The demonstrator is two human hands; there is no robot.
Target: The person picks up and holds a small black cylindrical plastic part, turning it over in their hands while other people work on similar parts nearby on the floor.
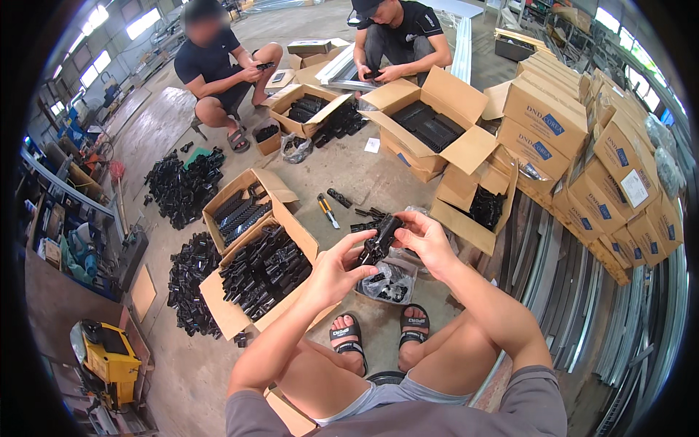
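Between my two hands is a black plastic part (376, 244), long and ridged, tilted above a small box. My left hand (338, 261) grips its left side with thumb and fingers. On its right end my right hand (421, 239) closes its thumb and fingertips. Below it stands a small box with a clear plastic bag (387, 282) of little black pieces. Just beyond my hands, a few loose black parts (370, 221) lie on the floor beside a yellow utility knife (328, 210). To the left, an open carton (211, 291) holds rows of similar black parts.
Black parts lie in heaps (191, 280) at left. Ahead, two people squat, each handling a black part, near open cartons (468, 149). Stacked closed boxes (546, 109) stand on a pallet at right, beside long metal profiles (568, 306). A yellow machine (111, 360) sits lower left.
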